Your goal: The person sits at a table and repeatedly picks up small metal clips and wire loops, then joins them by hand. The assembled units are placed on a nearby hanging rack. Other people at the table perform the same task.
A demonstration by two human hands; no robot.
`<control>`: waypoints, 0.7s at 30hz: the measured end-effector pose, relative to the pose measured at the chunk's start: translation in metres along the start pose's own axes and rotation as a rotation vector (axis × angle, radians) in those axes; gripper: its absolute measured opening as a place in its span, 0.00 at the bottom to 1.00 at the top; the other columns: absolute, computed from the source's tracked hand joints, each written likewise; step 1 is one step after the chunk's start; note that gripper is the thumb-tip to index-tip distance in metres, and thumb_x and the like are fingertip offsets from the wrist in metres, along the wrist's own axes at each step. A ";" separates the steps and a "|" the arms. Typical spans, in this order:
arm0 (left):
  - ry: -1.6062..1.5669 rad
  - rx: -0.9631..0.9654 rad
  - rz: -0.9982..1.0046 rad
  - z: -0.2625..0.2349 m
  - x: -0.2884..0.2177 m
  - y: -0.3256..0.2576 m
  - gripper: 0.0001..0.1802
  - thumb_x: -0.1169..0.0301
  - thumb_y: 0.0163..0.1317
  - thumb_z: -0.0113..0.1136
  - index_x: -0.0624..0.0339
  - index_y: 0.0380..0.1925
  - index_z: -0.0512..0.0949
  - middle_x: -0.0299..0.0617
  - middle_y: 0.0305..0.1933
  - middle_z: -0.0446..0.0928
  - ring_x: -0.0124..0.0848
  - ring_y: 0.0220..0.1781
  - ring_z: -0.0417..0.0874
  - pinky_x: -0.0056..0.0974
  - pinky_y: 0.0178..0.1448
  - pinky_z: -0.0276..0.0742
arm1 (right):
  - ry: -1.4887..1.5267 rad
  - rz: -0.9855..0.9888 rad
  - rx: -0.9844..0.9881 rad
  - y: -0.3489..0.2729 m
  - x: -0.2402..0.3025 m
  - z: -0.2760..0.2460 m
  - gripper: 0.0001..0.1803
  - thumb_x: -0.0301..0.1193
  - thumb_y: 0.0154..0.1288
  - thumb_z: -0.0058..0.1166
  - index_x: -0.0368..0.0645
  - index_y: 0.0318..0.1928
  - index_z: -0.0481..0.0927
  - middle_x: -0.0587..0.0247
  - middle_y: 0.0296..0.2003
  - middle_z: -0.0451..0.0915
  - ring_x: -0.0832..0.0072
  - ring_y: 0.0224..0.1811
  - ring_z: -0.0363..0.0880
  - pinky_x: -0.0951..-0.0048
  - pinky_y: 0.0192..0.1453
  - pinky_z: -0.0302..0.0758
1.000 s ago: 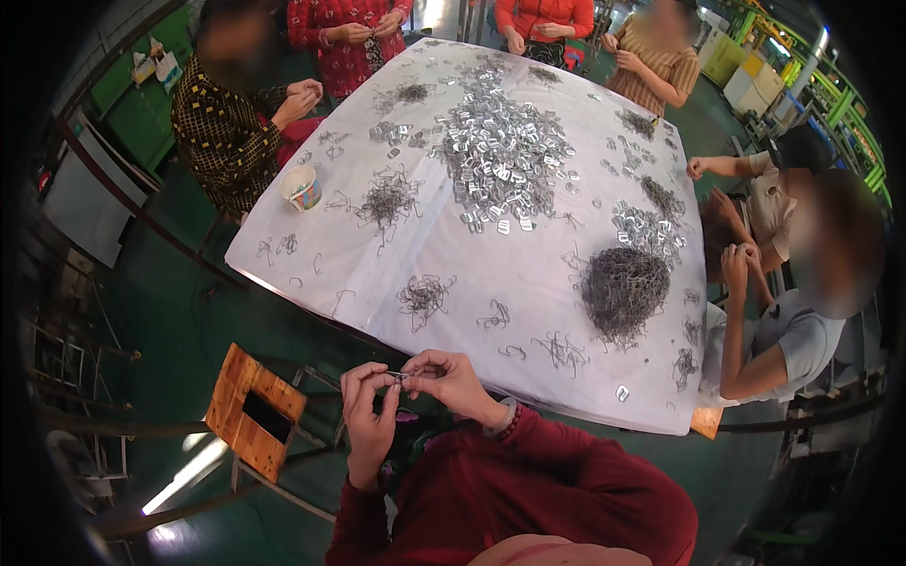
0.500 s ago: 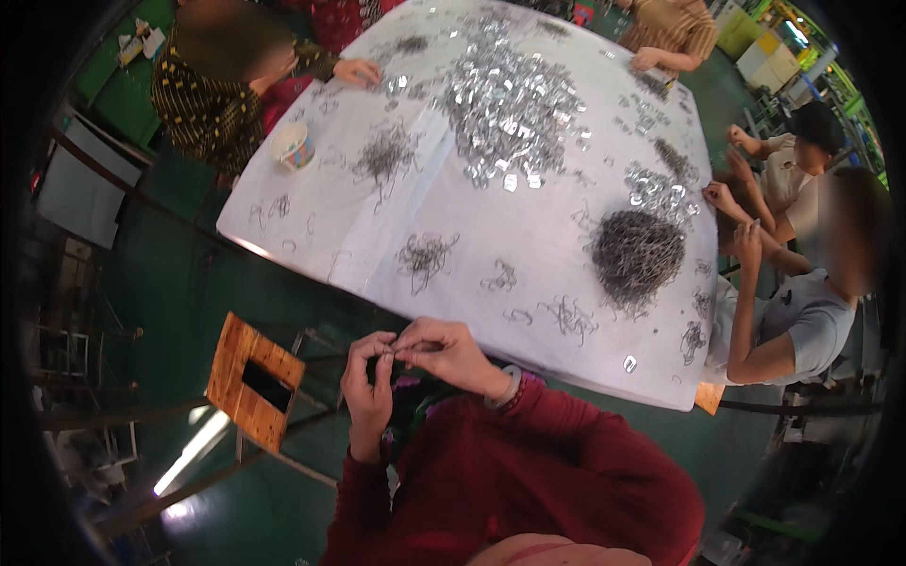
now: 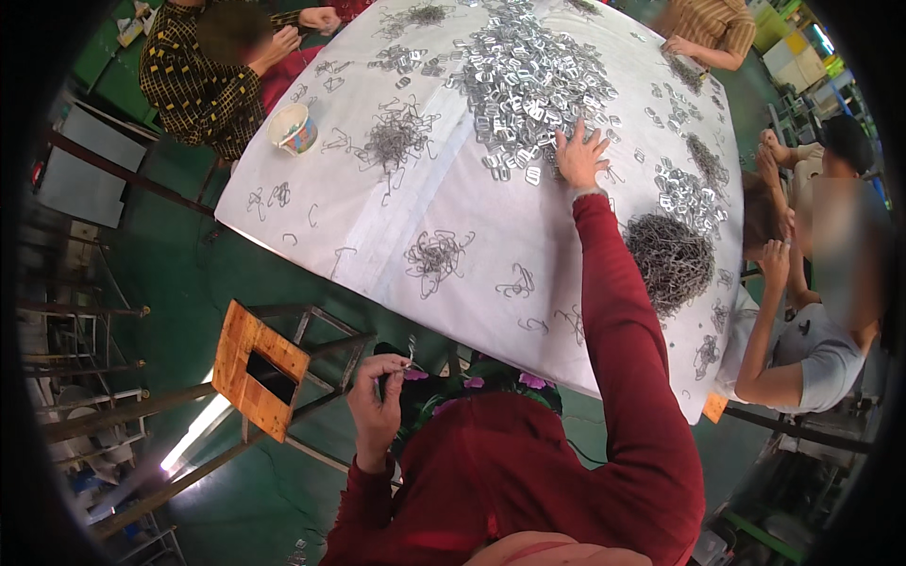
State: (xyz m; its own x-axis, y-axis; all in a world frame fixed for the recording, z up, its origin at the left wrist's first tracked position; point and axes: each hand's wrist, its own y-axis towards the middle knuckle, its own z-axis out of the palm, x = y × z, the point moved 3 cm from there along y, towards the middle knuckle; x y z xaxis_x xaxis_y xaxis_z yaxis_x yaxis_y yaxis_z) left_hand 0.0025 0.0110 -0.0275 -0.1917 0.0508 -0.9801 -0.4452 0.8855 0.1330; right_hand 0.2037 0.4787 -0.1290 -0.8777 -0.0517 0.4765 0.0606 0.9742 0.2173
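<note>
My right arm stretches far over the table, and my right hand lies with fingers spread at the near right edge of a big heap of flat silver metal buckles. Its fingertips touch the heap; nothing shows in its grip. Close to my body, off the table's near edge, my left hand pinches a small bent metal wire hook between thumb and fingers. Its lower end is hidden by the fingertips. Loose wire hooks lie in a small pile on the white tabletop ahead of that hand.
A dense mound of wire hooks stands right of my arm, beside a smaller buckle pile. A paper tub sits at the left edge. Co-workers sit round the table, one at the far left. A wooden stool stands to my left.
My right hand has left my left hand and reached forward onto the buckle heap, opening its fingers. My left hand stays near its place, a wire hook now showing in it.
</note>
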 end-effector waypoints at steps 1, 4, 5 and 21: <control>0.010 0.002 -0.018 0.001 -0.002 0.000 0.06 0.84 0.64 0.49 0.65 0.39 0.68 0.47 0.42 0.74 0.32 0.46 0.76 0.37 0.56 0.71 | -0.018 0.024 0.000 0.011 -0.005 0.007 0.37 0.56 0.66 0.41 0.53 0.70 0.55 0.34 0.68 0.49 0.34 0.70 0.39 0.28 0.65 0.39; 0.018 0.008 -0.062 0.004 -0.004 0.003 0.06 0.84 0.64 0.49 0.65 0.39 0.68 0.47 0.42 0.74 0.32 0.46 0.76 0.37 0.56 0.71 | -0.152 0.048 -0.026 0.019 -0.003 0.026 0.33 0.54 0.66 0.40 0.54 0.67 0.59 0.38 0.63 0.59 0.36 0.68 0.48 0.29 0.64 0.44; 0.078 -0.062 0.003 0.004 -0.003 0.005 0.04 0.81 0.63 0.54 0.63 0.36 0.71 0.46 0.39 0.78 0.30 0.39 0.78 0.32 0.44 0.74 | -0.172 0.002 -0.053 0.011 0.005 0.028 0.31 0.51 0.66 0.41 0.52 0.65 0.62 0.39 0.61 0.61 0.37 0.67 0.50 0.30 0.64 0.45; 0.033 -0.095 0.168 -0.006 -0.018 -0.011 0.05 0.84 0.61 0.53 0.65 0.35 0.73 0.45 0.39 0.79 0.30 0.40 0.78 0.32 0.47 0.74 | 0.469 -0.400 0.127 -0.112 0.000 -0.051 0.25 0.38 0.67 0.48 0.47 0.63 0.66 0.44 0.57 0.70 0.54 0.60 0.68 0.61 0.62 0.65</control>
State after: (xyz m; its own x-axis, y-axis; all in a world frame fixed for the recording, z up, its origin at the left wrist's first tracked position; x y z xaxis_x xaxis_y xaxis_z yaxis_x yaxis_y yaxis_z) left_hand 0.0051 -0.0026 -0.0108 -0.2986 0.1775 -0.9377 -0.4851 0.8179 0.3093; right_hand 0.2212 0.3583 -0.1098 -0.5173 -0.4803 0.7083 -0.3114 0.8766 0.3670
